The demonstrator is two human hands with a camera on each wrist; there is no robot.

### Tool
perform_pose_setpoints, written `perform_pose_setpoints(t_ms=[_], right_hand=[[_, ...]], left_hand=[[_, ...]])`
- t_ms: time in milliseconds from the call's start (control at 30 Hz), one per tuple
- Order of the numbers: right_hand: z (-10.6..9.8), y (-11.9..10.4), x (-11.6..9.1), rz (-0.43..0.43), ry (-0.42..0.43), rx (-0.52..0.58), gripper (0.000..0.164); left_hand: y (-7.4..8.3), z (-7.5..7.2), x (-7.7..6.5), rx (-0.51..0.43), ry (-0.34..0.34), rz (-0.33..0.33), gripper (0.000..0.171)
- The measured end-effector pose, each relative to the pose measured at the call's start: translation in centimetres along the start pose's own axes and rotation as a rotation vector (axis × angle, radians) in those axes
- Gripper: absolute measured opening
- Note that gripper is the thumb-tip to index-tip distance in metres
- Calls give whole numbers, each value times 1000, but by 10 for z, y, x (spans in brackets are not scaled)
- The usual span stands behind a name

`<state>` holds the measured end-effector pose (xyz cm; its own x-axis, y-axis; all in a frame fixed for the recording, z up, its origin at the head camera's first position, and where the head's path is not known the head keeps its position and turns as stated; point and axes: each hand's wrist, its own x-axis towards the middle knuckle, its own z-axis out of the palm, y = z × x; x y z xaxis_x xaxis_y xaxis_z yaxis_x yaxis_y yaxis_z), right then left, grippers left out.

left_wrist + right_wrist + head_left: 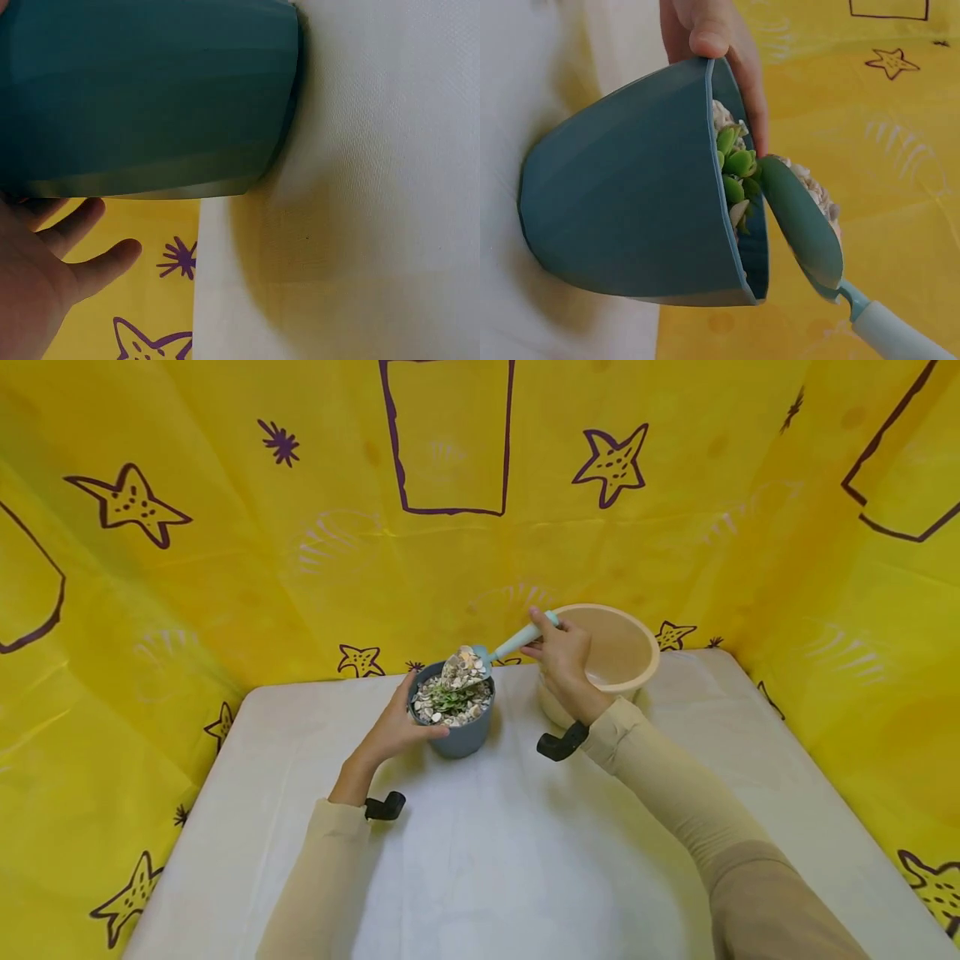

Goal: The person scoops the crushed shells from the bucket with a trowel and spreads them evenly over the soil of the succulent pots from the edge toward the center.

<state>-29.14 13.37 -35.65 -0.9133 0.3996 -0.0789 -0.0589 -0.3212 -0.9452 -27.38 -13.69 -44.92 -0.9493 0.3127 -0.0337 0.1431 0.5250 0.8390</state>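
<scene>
A blue-grey plant pot (463, 743) stands upright on the table, holding pale pebbles and a small green succulent (739, 169). My left hand (396, 723) grips the pot's rim from the left, thumb at the front and a finger along the far side. In the left wrist view, other fingers (109, 266) spread apart beside the pot wall. My right hand (564, 656) holds a small trowel by its light mint handle (525, 637). The trowel's green scoop (802, 217) is heaped with pale pebbles (463, 668) and hovers tilted over the pot's opening.
A beige round tub (645, 664) stands right of the pot, partly behind my right hand and forearm. The table has a white cover (480, 860). Yellow sheeting (480, 560) with starfish drawings rises behind and along both sides.
</scene>
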Motion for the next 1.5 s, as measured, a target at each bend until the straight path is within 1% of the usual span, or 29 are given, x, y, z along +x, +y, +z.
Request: perform_pose_setpoints(t_ms=[100,167,267,467,567,733,900,967,1033,1200,1400,1500], right_hand=[[1,-2,0,-11,-4,-33,27],[1,-3,0,-18,-7,-53,28],[0,-4,0,-26,-7,-69,29],[-2,-3,-2,-75,-11,-98,29],[-2,-2,-3,-101,-12,-108,30],[-3,0,-5,-133,-18,-137,31],[-4,2,-7,-167,-31,-143,31],[-4,3,-8,-191,-41,-145,30],[-3,4,-9,-208,-49,-146,30],[-2,7,-10,-221,-46,-143,28],[-2,8,-12,-233,-36,-134,29],[-2,8,-12,-237,-41,-125,28]], left_hand=[[-2,-1,2,-28,-4,-2,125],[-2,1,2,-43,6,-10,124],[-3,4,2,-53,24,0,124],[-1,11,-2,-72,69,28,122],[1,13,-5,-64,80,22,121],[4,7,-6,-20,51,16,122],[7,-3,-3,26,-17,13,123],[6,-5,-1,36,-45,12,123],[4,-6,0,34,-58,6,123],[2,-4,0,12,-44,-14,122],[5,-1,-1,-9,-21,5,121],[5,0,-2,-16,-9,-1,121]])
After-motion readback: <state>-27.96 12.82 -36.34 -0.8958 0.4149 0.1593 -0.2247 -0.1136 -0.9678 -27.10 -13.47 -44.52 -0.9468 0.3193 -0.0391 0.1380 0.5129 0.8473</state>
